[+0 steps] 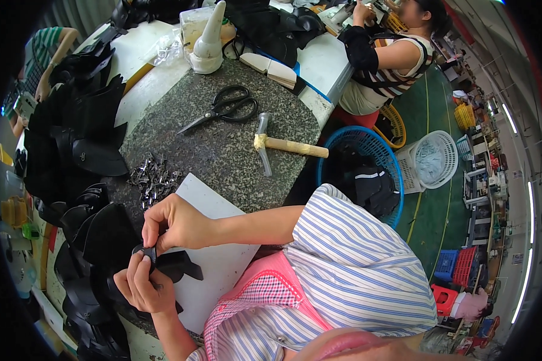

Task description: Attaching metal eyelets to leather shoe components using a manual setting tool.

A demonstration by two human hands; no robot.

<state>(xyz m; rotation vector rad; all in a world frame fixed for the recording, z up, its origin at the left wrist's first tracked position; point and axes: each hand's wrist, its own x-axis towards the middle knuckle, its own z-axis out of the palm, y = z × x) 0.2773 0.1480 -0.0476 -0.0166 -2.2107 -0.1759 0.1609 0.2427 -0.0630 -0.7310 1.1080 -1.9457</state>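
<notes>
Both hands meet over a white sheet [208, 201] at the near left of the stone-topped bench. Between them is a black leather-like piece [180, 266], with one end hanging out to the right over the sheet. My left hand [141, 287] grips it from below with bent fingers. From above, my right hand [177, 222] pinches its upper edge; whatever small part may be under the fingertips is hidden. Just beyond the right hand lies a heap of small dark metal pieces [153, 177], perhaps buckles. Stacks of similar black pieces [105, 231] run along the left side.
Black-handled scissors [232, 105] and a wooden-handled hammer [295, 147] lie on the stone slab [180, 147]. A pale horn-shaped stand [208, 45] rises at the back. To the right stands a blue basket [397, 174]; a co-worker [397, 60] sits beyond it.
</notes>
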